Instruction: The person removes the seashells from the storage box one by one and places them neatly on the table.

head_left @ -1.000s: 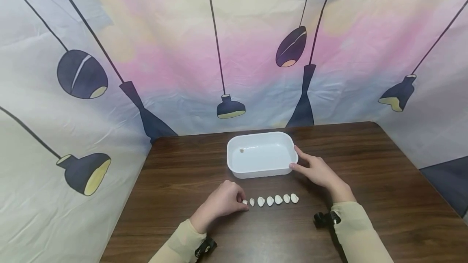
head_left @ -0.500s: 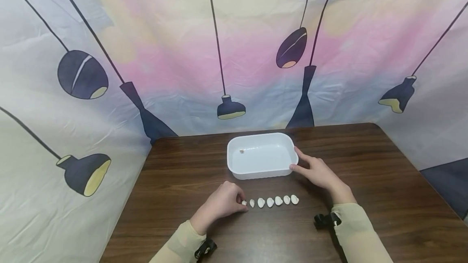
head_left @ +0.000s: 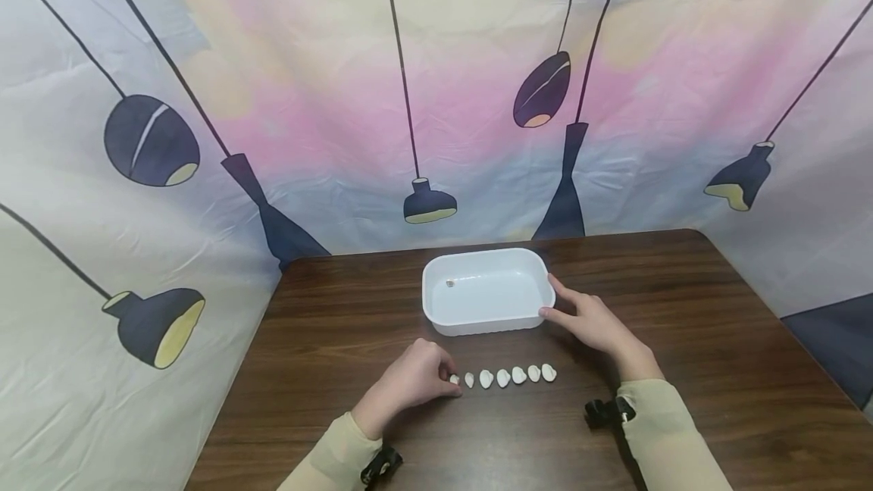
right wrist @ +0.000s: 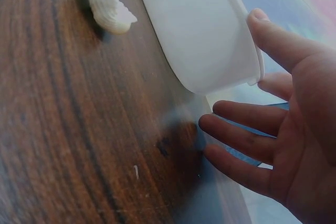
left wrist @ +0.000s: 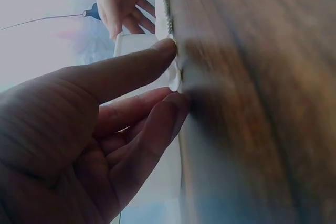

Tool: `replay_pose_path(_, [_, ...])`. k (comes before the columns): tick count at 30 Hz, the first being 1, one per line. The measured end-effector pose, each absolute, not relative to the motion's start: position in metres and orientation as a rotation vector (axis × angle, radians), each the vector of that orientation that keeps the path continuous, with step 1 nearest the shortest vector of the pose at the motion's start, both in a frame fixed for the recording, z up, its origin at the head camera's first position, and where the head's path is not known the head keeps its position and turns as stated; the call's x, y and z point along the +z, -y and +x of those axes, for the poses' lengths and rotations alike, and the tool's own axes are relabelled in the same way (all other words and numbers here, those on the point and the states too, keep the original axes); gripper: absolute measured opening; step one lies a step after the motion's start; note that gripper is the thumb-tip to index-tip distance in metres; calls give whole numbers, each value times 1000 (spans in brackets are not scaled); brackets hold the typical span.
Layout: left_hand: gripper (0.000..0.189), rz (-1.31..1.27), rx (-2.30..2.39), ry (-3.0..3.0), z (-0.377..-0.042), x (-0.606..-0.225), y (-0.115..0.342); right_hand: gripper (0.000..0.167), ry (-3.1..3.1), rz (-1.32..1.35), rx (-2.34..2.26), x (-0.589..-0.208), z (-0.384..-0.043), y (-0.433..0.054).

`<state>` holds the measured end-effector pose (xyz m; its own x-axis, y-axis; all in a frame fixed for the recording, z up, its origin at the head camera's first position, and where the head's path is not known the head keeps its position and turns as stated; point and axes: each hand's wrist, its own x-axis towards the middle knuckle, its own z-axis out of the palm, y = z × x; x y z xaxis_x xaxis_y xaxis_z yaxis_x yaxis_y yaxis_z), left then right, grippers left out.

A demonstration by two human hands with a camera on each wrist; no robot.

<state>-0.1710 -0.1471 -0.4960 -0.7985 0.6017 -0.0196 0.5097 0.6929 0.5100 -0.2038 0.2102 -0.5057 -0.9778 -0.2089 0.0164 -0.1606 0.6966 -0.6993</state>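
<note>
At the left end of a row of small white seashells (head_left: 503, 378), my left hand (head_left: 412, 376) pinches a seashell (left wrist: 174, 77) between thumb and fingertips, at the tabletop. Part of that shell is hidden by the fingers. My right hand (head_left: 600, 323) touches the right end of a white rectangular dish (head_left: 491, 326), its thumb and index finger at the rim near the front corner. Its other fingers (right wrist: 241, 142) stretch out straight, apart from the dish. A ridged shell (right wrist: 110, 9) lies beside the dish in the right wrist view.
The dark wooden table (head_left: 327, 309) carries the dish and shells. A tiny brownish piece (head_left: 450, 283) is in the dish, too small to identify. Behind the table hangs a cloth (head_left: 327, 97) printed with lamps.
My left hand and its shell have shifted very slightly left, widening the gap to the neighbouring shell. The right hand and the dish stay put.
</note>
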Motion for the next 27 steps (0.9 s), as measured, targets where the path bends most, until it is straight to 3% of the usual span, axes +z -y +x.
replay_pose_path(13, [19,885,1059,-2683,-187,-465,156,86,-2841,-334,-1192,-511,-206,-211])
replay_pose_path(19, [12,748,1173,-2767,-227,-451,138,86,-2843,-338,-1200,-510,-207,-214])
replay_pose_path(27, [23,597,975,-2809,-284,-468,117,86,-2836,-336,-1203,-510,-205,-212])
